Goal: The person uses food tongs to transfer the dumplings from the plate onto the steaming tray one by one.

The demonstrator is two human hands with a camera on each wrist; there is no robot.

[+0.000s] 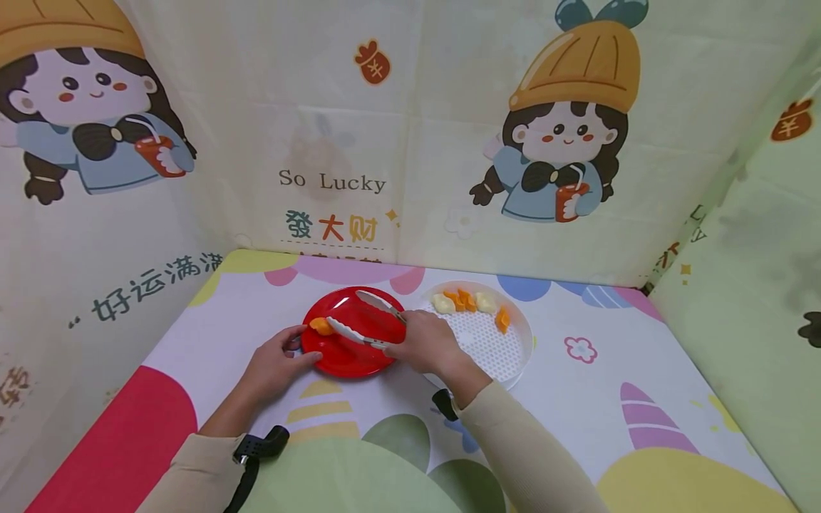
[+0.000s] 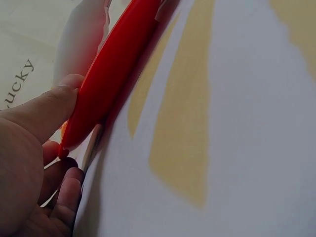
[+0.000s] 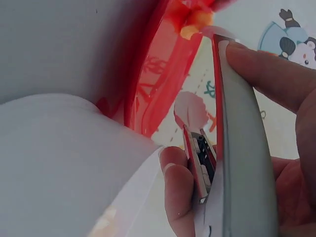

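My left hand grips the near-left rim of a round red plate, thumb on the rim and fingers below it in the left wrist view. In my right hand is a pair of tongs with pale scalloped tips, held over the plate with its two arms spread apart. An orange lumpy piece lies on the plate's left side, with one tong tip right at it. The other tip points over the far part of the plate.
Right of the plate stands a round white perforated tray. Along its far side sit cream pieces and orange pieces of a similar lumpy shape. A printed cloth covers the table, and patterned curtains hang behind it.
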